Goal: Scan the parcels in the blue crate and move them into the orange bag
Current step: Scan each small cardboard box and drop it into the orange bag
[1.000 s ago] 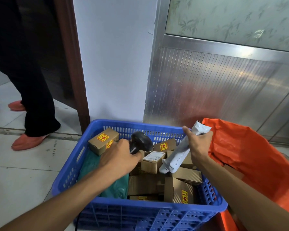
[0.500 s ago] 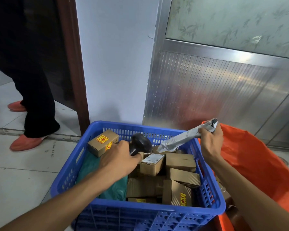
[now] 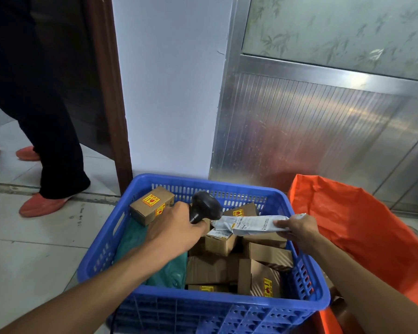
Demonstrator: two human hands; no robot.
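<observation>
A blue crate point(image 3: 307, 307) on the floor holds several cardboard boxes, among them one with yellow stickers point(image 3: 151, 207) at its back left, and a green plastic parcel point(image 3: 171, 273). My left hand point(image 3: 174, 231) grips a black handheld scanner point(image 3: 204, 208) over the crate. Just right of the scanner's head, my right hand point(image 3: 297, 227) holds a flat white mailer parcel point(image 3: 249, 224) by its right end, label side up. The orange bag point(image 3: 362, 232) stands open to the right of the crate.
A person in black trousers and red shoes point(image 3: 42, 204) stands at the left by a dark door frame point(image 3: 109, 92). A white wall and a metal panel point(image 3: 311, 131) rise right behind the crate. Tiled floor point(image 3: 29, 256) lies to the left.
My right hand swung the white mailer up toward the bag side, then brought it back down and level in front of the scanner. The left hand with the scanner stayed nearly still.
</observation>
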